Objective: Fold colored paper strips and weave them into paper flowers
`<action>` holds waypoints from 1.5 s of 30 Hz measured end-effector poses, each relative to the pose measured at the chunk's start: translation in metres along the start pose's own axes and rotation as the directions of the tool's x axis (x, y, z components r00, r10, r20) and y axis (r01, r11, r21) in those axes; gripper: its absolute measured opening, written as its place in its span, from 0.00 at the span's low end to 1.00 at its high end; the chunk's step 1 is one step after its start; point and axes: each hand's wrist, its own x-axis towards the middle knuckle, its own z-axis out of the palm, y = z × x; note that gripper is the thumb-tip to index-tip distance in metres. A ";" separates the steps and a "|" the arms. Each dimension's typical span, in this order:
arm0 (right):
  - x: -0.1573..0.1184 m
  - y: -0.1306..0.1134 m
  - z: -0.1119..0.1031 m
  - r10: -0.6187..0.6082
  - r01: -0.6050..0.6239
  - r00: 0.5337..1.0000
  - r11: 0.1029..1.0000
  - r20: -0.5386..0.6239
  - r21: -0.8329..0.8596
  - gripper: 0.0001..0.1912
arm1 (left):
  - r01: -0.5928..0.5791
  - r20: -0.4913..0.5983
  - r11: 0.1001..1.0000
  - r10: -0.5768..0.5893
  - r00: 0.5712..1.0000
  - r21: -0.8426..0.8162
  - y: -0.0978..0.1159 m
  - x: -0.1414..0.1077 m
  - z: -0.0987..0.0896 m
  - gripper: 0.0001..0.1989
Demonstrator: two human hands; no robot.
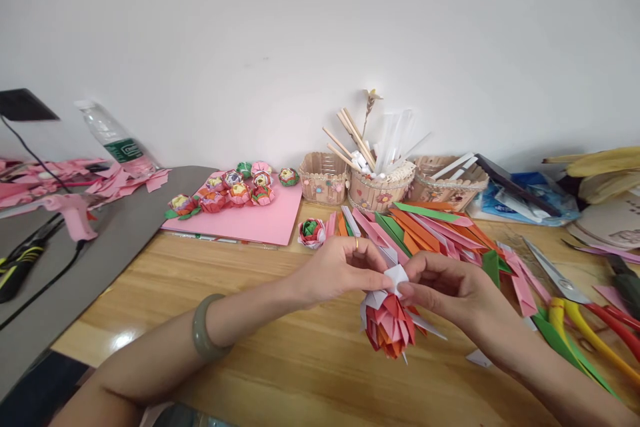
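Between my two hands, above the wooden table, hangs a folded paper flower (pixel 390 327) with layers of red, pink, orange and white petals. My left hand (pixel 345 270) wears a ring and pinches a white petal at the flower's top from the left. From the right, the thumb and fingers of my right hand (pixel 443 283) grip the same white paper. Just behind my hands lie loose folded paper strips (pixel 440 233) in green, orange, pink and white. A small finished flower (pixel 313 232) with a green centre sits behind my left hand.
Several paper flowers (pixel 237 192) rest on a pink sheet (pixel 270 220). Popsicle-stick baskets (pixel 324 179) line the wall. Scissors (pixel 567 287) with open blades lie at right. A pink glue gun (pixel 75 217), pliers (pixel 20 267) and a bottle (pixel 117 140) are at left.
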 end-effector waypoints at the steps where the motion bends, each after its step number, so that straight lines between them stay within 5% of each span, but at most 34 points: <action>1: 0.000 0.000 0.000 0.002 -0.002 1.000 1.000 0.001 -0.010 0.11 | 0.005 0.003 1.000 -0.005 1.000 0.003 0.000 0.000 0.000 0.09; 9: -0.001 0.008 0.005 -0.065 0.060 0.997 0.993 -0.045 -0.105 0.12 | -0.013 -0.008 0.996 0.013 1.000 0.083 -0.003 0.001 -0.001 0.07; 13: -0.004 0.007 0.007 -0.194 0.164 0.979 0.935 -0.068 -0.315 0.08 | -0.031 -0.007 0.992 0.032 0.999 0.124 -0.007 0.002 -0.002 0.07; 19: -0.009 0.010 0.007 -0.484 0.355 0.874 0.704 -0.049 -0.615 0.05 | -0.131 -0.033 0.967 0.141 0.989 0.218 -0.004 0.001 -0.003 0.04; 23: -0.008 0.014 0.004 -0.559 0.390 0.829 0.601 -0.018 -0.698 0.06 | -0.073 -0.003 0.981 0.075 0.997 0.178 -0.001 -0.001 -0.003 0.10; 28: -0.007 0.014 0.000 -0.654 0.432 0.757 0.499 0.001 -0.751 0.06 | 0.001 0.248 0.984 -0.047 0.968 0.179 -0.004 -0.002 0.000 0.19; 31: -0.009 0.013 -0.002 -0.685 0.485 0.728 0.507 0.007 -0.712 0.07 | 0.012 0.257 0.967 -0.079 0.963 0.253 -0.005 -0.002 0.000 0.22; 34: -0.009 0.008 -0.004 -0.627 0.405 0.766 0.644 -0.144 -0.649 0.03 | -0.158 0.087 0.868 0.132 0.987 0.471 -0.005 -0.002 -0.002 0.26; 36: -0.008 0.003 -0.004 -0.470 0.293 0.856 0.785 -0.215 -0.546 0.05 | -0.255 0.029 0.679 0.326 0.945 0.689 -0.006 -0.002 -0.004 0.26; 38: -0.006 -0.001 -0.004 -0.263 0.187 0.952 0.904 -0.157 -0.384 0.14 | -0.287 0.059 0.471 0.441 0.896 0.834 -0.007 -0.002 -0.005 0.23; 40: -0.004 -0.003 -0.003 -0.116 0.101 0.992 0.971 -0.055 -0.218 0.19 | -0.290 0.108 0.335 0.469 0.876 0.897 -0.009 -0.002 -0.006 0.20; 42: -0.002 -0.003 -0.002 -0.040 0.039 0.999 0.995 -0.010 -0.092 0.18 | -0.298 0.137 0.281 0.478 0.868 0.912 -0.010 -0.001 -0.006 0.18; 45: -0.001 -0.001 0.000 0.013 -0.014 1.000 1.000 0.015 0.021 0.16 | -0.354 0.161 0.331 0.490 0.857 0.875 -0.011 -0.001 -0.006 0.15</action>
